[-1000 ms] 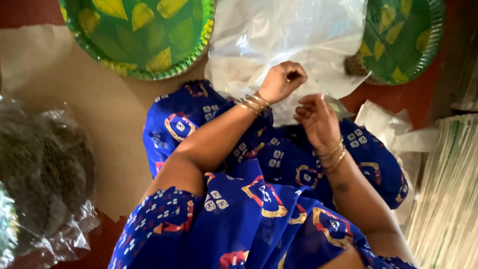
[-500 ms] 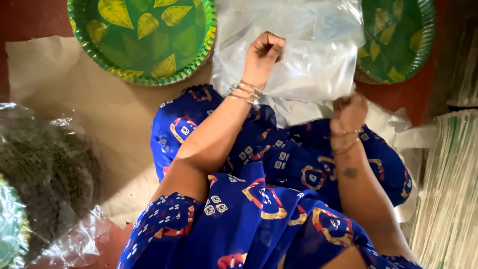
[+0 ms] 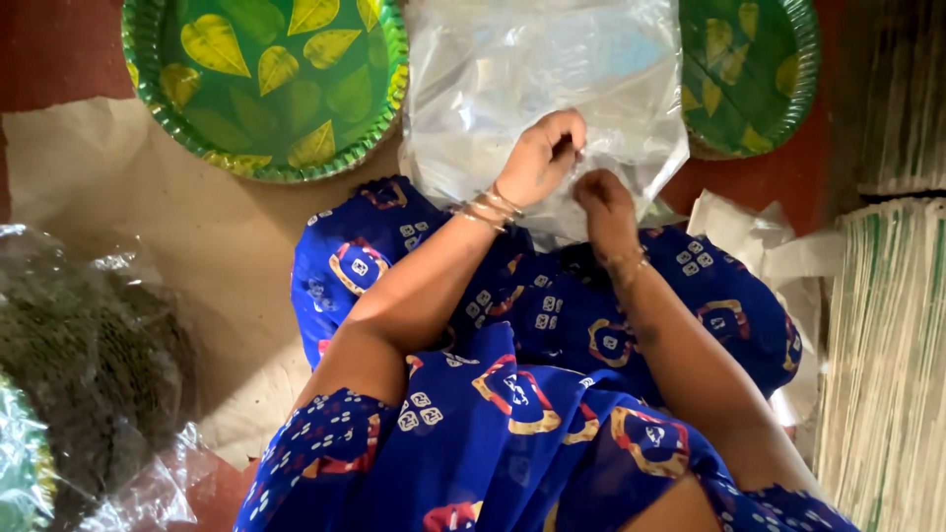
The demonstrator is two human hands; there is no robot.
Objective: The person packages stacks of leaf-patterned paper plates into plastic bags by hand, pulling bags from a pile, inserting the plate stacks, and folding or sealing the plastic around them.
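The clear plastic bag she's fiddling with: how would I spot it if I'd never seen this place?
Start at the two green leaf-patterned plates, the left plate and the right plate, at the top. Between them lies the clear plastic bag, its lower edge pinched by the left hand and right hand. It alone is see-through and crinkled.
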